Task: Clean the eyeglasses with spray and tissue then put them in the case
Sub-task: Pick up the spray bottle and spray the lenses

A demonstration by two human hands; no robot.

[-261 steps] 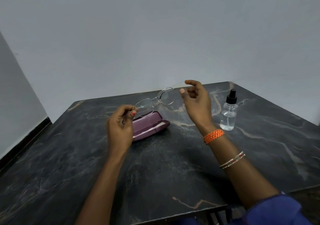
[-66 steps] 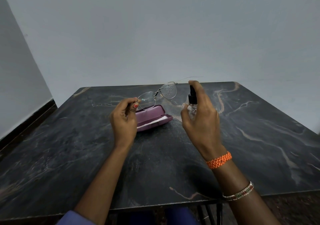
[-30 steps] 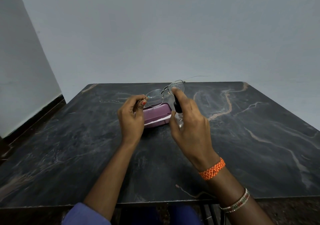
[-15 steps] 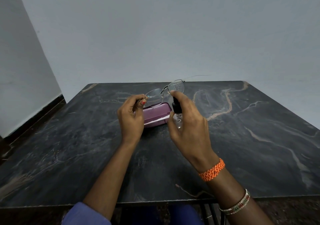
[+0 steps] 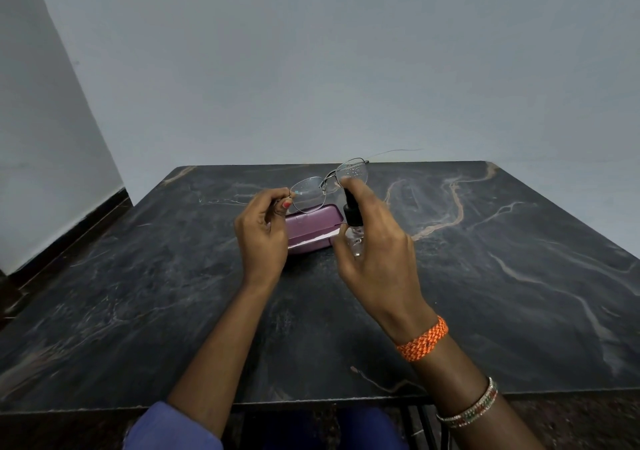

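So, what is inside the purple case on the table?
The purple eyeglasses case lies slightly open; a white strip, maybe tissue, shows in the gap. The lid and the left hand cover the rest inside.

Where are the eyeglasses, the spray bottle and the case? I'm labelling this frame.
eyeglasses [image 5: 308, 192], head view, on the lens nearer the left hand.
spray bottle [image 5: 352, 213], head view, on its black nozzle.
case [image 5: 311, 223], head view, on the purple lid.

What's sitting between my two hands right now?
In the head view, the purple case lies on the table between the left hand and right hand.
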